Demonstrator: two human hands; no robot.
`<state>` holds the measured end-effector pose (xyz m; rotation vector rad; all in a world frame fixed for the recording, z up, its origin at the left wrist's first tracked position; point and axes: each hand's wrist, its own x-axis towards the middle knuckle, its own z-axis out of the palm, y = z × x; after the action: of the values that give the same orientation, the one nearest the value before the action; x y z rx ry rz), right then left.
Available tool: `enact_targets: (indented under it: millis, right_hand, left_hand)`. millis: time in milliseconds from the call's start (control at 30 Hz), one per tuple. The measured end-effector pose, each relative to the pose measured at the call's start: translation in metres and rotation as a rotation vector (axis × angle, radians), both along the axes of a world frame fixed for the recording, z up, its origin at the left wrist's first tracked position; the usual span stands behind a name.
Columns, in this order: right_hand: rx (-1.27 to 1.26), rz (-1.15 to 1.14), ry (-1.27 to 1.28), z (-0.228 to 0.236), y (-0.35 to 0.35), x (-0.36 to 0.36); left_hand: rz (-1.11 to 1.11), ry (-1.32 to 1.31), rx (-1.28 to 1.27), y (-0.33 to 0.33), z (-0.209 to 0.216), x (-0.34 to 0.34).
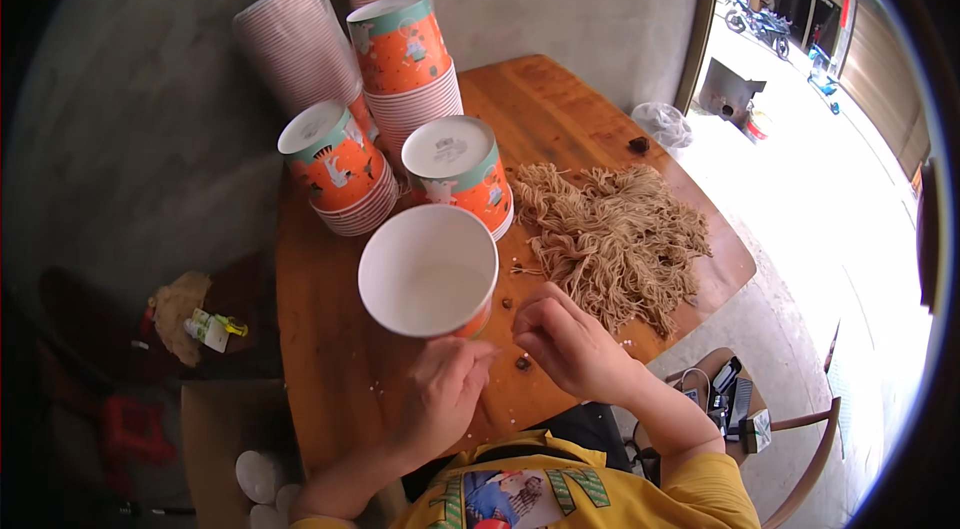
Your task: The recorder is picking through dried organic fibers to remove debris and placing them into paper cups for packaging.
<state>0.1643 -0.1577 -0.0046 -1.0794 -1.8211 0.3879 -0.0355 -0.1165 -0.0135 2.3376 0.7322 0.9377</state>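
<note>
An open white paper bucket [425, 274] with an orange outside stands on the wooden table, its mouth tilted toward me; I see nothing inside. My left hand [448, 387] is just in front of its base, fingers closed in a pinch. To its right, my right hand [572, 341] is also closed, thumb against the fingers, between the bucket and a heap of tan strings [620, 239]. What either pinch holds, if anything, is too small to make out. Behind the open bucket, an orange-and-green bucket [458, 161] stands upside down.
Upside-down bucket stacks [340, 164] and tall wrapped stacks [298, 39] rise at the back left against the wall. Dark crumbs lie on the wooden table [320, 329]. Below left is a cardboard box [210, 429] with white cups. A chair [800, 419] stands at lower right.
</note>
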Motion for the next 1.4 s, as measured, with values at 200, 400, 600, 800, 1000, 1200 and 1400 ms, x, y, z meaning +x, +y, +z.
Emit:
enact_targets:
  millis: [200, 400, 600, 800, 1000, 1200, 1400]
  right_hand:
    - [-0.199, 0.105, 0.103, -0.020, -0.011, -0.005]
    - [-0.119, 0.072, -0.040, -0.028, -0.011, -0.022]
    - [-0.159, -0.115, 0.238, -0.041, -0.003, -0.033]
    - [-0.194, -0.320, 0.308, -0.048, 0.016, -0.037]
    - [-0.020, -0.390, 0.357, -0.057, 0.029, -0.047]
    - [0.070, -0.380, 0.280, -0.047, 0.042, -0.058]
    - [0.066, -0.348, 0.241, -0.045, 0.042, -0.061]
  left_hand:
    - [-0.047, 0.134, 0.055, -0.012, 0.000, -0.017]
    - [-0.043, 0.277, 0.296, -0.002, -0.004, -0.027]
    - [0.161, 0.234, 0.469, 0.014, 0.013, -0.026]
    - [0.102, 0.222, 0.249, 0.054, 0.014, -0.003]
    - [0.057, 0.150, 0.016, 0.058, 0.017, -0.004]
    - [0.092, 0.073, -0.131, 0.050, 0.032, -0.013]
    - [0.082, 0.074, -0.131, 0.048, 0.031, -0.018]
